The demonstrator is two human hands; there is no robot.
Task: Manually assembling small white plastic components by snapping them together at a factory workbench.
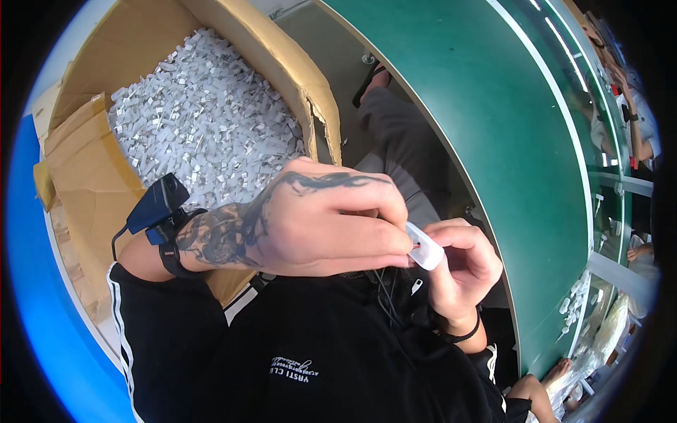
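A small white plastic piece [427, 252], with a rounded end, a dark spot and a thin red line on it, is held in front of my chest. My left hand [338, 218], tattooed on its back, pinches the piece's left end between thumb and fingers. From the other side, the thumb and bent fingers of my right hand [465, 264] grip its right end. What lies under the left fingertips is hidden. A black device [159, 204] is strapped to my left wrist, and a dark band [465, 335] circles the right one.
On the left stands an open cardboard box [70, 151] full of small white plastic pieces [208, 113]. A green table [486, 120] curves along the right, with several white pieces [575, 303] near its far edge. Other people sit beyond it. A blue surface [42, 282] borders the far left.
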